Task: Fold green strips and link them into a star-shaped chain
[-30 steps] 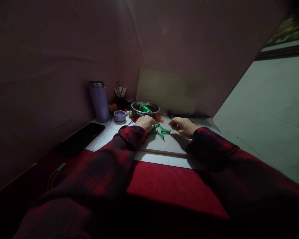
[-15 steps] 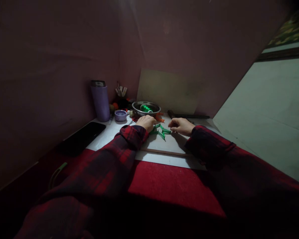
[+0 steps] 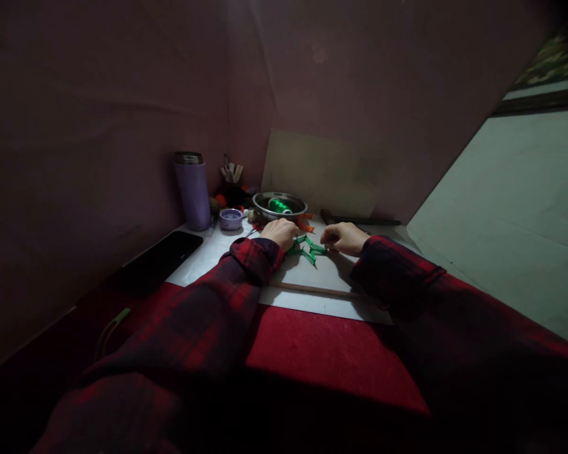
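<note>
A green star-shaped outline, apparently thread wound round small upright pins, stands on a pale board. At its left side rests my left hand, back upward. Its fingertips are hidden behind the hand and the star. Beside the star's right point, my right hand has thumb and fingers pinched together. Whatever lies in that pinch is too small to make out. Behind my left hand, a spool of green thread lies in a metal bowl.
A purple tumbler, a small purple cup and a black phone are on the left. Behind my right hand lies a dark hammer. Orange pieces lie by the bowl. A panel leans on the wall.
My right thumb and fingers have drawn closer together beside the star's right point. My left hand keeps its place by the star. The whole view has shifted slightly.
</note>
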A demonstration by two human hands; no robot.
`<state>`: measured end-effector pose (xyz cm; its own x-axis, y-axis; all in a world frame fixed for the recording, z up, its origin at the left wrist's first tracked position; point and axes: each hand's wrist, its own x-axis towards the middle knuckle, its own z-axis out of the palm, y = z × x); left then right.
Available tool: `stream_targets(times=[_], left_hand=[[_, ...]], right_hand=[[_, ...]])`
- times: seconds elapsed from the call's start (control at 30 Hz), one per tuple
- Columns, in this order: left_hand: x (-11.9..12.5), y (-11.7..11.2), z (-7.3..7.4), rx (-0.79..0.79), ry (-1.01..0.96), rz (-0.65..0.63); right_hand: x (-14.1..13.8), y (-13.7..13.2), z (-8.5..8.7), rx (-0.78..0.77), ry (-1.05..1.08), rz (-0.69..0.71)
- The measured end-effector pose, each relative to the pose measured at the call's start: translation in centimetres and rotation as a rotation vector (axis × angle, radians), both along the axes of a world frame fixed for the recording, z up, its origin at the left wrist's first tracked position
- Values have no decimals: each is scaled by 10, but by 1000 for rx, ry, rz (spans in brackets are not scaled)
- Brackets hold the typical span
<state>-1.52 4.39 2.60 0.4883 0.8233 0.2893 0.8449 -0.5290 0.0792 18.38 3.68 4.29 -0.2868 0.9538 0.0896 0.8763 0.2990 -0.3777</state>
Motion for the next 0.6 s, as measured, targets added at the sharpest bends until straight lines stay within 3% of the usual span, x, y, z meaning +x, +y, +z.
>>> stream_targets(times=[0.2,0.6], left_hand=[[0,1,0,-12,7,7],[-1,1,0,5,-23,-5]], right_hand=[[0,-4,1,-80,142,-11],[8,-1,-4,-35,104,-65]])
